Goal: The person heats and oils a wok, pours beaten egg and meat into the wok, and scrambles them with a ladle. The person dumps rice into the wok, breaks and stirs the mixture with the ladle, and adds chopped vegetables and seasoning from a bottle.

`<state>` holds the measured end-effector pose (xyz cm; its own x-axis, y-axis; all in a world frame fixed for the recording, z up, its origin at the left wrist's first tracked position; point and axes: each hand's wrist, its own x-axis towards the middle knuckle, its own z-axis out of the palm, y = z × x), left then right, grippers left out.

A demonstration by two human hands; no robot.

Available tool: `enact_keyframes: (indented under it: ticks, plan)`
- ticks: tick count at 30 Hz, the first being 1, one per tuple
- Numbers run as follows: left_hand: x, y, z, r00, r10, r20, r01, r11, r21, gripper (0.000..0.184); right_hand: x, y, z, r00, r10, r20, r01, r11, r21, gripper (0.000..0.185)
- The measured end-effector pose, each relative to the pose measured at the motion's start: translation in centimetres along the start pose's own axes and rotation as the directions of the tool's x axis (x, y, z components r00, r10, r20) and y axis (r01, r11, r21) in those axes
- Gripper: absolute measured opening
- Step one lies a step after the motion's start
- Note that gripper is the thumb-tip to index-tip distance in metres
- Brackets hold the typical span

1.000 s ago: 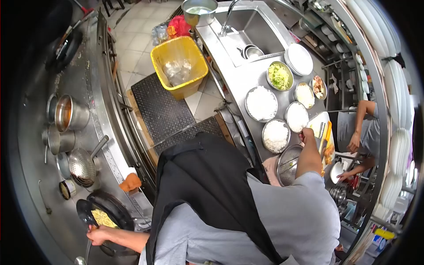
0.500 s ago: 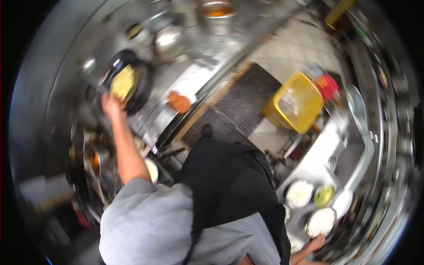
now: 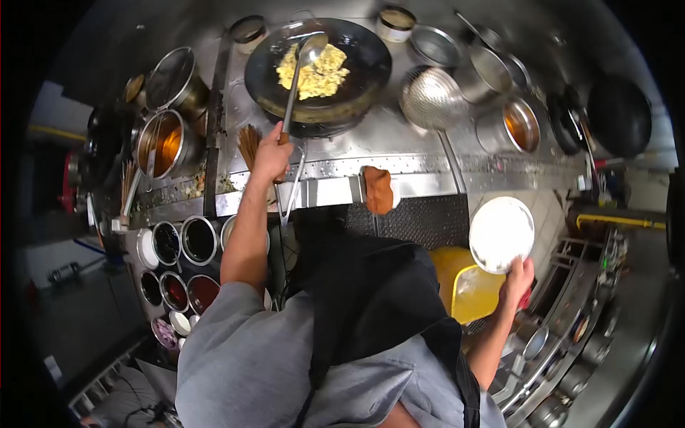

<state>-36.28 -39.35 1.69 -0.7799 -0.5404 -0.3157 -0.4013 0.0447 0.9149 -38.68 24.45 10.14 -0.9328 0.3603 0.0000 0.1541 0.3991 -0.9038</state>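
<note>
My left hand (image 3: 272, 153) is closed round the handle of a ladle (image 3: 291, 96), whose bowl rests on yellow scrambled egg (image 3: 322, 75) in a black wok (image 3: 367, 68) on the stove. Out to the right, my right hand (image 3: 517, 278) grips the rim of a round bowl filled with white rice (image 3: 501, 234), held over the floor beside the yellow bin. The bowl is well apart from the wok.
A perforated strainer (image 3: 432, 98) lies right of the wok, near metal pots, one with orange liquid (image 3: 521, 125). An orange cloth (image 3: 378, 190) hangs on the stove edge. Sauce containers (image 3: 199, 240) stand at the left. A yellow bin (image 3: 477, 292) is below the rice.
The view has turned from the prep counter to the stove. The rice bowl, lifted off the counter, has come round to the right of my body. The ladle now lies over the egg.
</note>
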Motion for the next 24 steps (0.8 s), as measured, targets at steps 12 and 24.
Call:
enact_keyframes:
  ticks: [12, 24]
  plan:
    - [-11.6, 2.3, -6.9, 0.974, -0.228, 0.003, 0.227, 0.969, 0.102, 0.067, 12.9, -27.0, 52.8, 0.447, -0.78, 0.437, 0.886, 0.455, -0.095, 0.013]
    - [-13.7, 3.6, -9.5, 0.967, 0.223, -0.124, -0.13, 0.848, 0.514, 0.072, 11.6, -24.9, 67.9, 0.367, -0.659, 0.657, 0.92, 0.361, -0.151, 0.018]
